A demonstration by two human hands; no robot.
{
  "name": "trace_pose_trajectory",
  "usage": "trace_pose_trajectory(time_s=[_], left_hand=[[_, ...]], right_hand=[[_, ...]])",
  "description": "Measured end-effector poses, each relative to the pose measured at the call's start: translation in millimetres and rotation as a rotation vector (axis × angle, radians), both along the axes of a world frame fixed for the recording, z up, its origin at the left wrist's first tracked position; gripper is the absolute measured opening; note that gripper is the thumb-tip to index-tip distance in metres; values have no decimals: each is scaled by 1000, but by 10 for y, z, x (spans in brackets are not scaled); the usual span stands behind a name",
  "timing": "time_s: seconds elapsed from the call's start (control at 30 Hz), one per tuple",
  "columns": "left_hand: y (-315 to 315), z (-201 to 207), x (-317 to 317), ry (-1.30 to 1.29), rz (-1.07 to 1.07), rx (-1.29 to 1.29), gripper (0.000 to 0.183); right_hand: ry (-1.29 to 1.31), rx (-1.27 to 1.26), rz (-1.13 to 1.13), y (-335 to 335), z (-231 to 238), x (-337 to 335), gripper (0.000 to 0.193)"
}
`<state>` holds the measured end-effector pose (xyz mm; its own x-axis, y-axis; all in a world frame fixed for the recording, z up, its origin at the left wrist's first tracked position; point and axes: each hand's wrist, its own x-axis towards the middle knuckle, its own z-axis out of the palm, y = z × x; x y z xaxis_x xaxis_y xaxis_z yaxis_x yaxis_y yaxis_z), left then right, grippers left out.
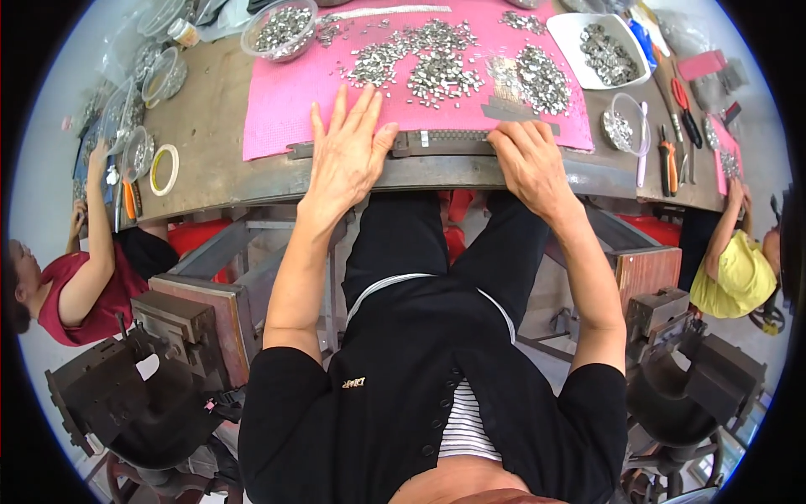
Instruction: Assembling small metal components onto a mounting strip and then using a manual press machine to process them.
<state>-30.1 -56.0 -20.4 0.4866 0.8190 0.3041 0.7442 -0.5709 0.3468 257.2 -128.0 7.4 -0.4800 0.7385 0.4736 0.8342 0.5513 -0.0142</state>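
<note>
My left hand [348,155] lies flat with fingers spread on the pink mat [269,113], its thumb near the left part of a long dark metal bar [449,143]. This bar has a row of small slots or pieces along it and lies along the table's front edge. Around the bar's right end, my right hand [533,164] has its fingers curled down; what its fingertips hold beneath is hidden. Just beyond both hands, small silvery metal pieces [441,71] are heaped on the mat. A second heap [541,81] lies to the right, beside flat grey strips [512,113].
A clear tub [280,35] of metal pieces stands back left, a white tray [567,38] back right. Orange-handled pliers [668,164] and red-handled pliers [684,105] lie right. Tape roll [164,170] lies left. Co-workers sit at left [80,290] and right [739,273].
</note>
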Motion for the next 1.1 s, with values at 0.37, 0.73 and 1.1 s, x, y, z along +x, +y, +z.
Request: trace_pose_trajectory(time_s=[0.37, 0.73, 1.1], left_hand=[[170, 74, -72, -261, 110, 140, 13], [467, 41, 39, -231, 4, 164, 10], [462, 38, 31, -275, 11, 107, 10]], right_hand=[[258, 24, -61, -10, -98, -61, 32], [377, -88, 97, 1097, -238, -876, 13], [224, -129, 130, 1270, -279, -902, 10]])
